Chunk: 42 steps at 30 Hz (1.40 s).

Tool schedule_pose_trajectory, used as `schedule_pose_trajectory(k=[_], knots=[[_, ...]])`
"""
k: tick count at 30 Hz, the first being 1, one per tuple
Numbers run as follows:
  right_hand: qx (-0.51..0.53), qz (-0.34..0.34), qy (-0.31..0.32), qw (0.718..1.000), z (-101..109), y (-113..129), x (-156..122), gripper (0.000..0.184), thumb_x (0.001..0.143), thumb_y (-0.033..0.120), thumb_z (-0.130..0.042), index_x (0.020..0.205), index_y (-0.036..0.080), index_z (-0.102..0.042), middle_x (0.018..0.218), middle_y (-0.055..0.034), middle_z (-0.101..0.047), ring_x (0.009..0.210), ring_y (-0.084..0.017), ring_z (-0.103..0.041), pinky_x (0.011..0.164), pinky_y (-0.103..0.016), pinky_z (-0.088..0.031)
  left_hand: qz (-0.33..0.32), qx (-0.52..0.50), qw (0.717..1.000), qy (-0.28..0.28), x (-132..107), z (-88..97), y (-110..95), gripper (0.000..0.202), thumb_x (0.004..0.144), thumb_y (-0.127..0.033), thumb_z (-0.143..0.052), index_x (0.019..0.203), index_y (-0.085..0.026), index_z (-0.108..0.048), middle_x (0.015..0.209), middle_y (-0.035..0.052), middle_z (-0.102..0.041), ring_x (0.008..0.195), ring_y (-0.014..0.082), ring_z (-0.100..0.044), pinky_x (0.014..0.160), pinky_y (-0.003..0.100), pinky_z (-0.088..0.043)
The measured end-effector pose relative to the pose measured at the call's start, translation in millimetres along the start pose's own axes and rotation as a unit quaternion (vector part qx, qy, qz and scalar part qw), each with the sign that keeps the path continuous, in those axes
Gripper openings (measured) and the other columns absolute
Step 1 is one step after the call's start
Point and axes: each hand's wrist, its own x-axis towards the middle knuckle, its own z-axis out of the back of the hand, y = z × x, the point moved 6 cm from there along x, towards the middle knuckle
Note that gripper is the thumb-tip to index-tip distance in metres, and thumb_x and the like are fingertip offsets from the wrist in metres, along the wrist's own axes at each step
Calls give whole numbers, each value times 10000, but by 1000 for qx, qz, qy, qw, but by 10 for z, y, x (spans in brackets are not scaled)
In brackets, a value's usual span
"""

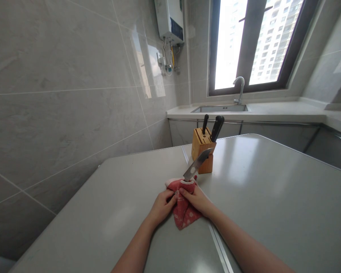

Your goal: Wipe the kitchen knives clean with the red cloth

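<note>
A kitchen knife points up and to the right, its bare blade rising out of a red cloth with pale spots and a white edge. The cloth is wrapped around the handle end, which is hidden. My left hand pinches the cloth from the left. From the right, my right hand grips the cloth around the hidden handle, thumb on top. Just behind the blade stands a wooden knife block holding two black-handled tools, a slim one and a thicker one.
The pale table has a metal seam running through it. Beyond it are a counter with a sink and a faucet below a window. A water heater hangs on the tiled wall.
</note>
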Motion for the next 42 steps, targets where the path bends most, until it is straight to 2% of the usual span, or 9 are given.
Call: schedule_pose_trajectory(k=[8,15,29,34,42], knots=[[-6,2,-2,1000,7,-4,-4,373,784,490,-568,950,169,-660,986,-70,-679,942,-240,-602,917,-401,-428,-6,4,1000,1,1,1,1,402,880,-434,-449,752,-115,-657,775,53,-641,724,164,-531,676,238,-410],[-3,4,2,1000,-1,9,-3,364,788,484,-566,952,171,-656,986,-68,-678,955,-239,-600,920,-399,-428,-11,5,1000,4,2,2,-1,388,883,-428,-448,802,-117,-666,808,58,-655,750,171,-541,700,244,-414],[-21,20,3,1000,3,-2,7,374,804,483,-548,974,165,-648,1018,-75,-660,978,-235,-585,951,-406,-406,-5,19,1000,7,-2,0,17,426,866,-452,-470,695,-108,-653,766,52,-635,724,159,-527,658,229,-398],[-24,23,7,999,1,2,6,362,808,475,-546,982,174,-646,1026,-70,-658,978,-232,-587,957,-397,-404,-4,14,1000,10,1,0,-14,392,849,-434,-505,708,-108,-671,783,62,-642,741,168,-534,666,233,-404],[-29,23,7,999,-2,-13,2,326,810,454,-548,923,165,-648,973,-66,-665,935,-228,-599,916,-387,-431,9,13,1000,-4,-11,10,-41,391,810,-452,-544,692,-109,-690,712,51,-625,653,149,-504,609,233,-398]])
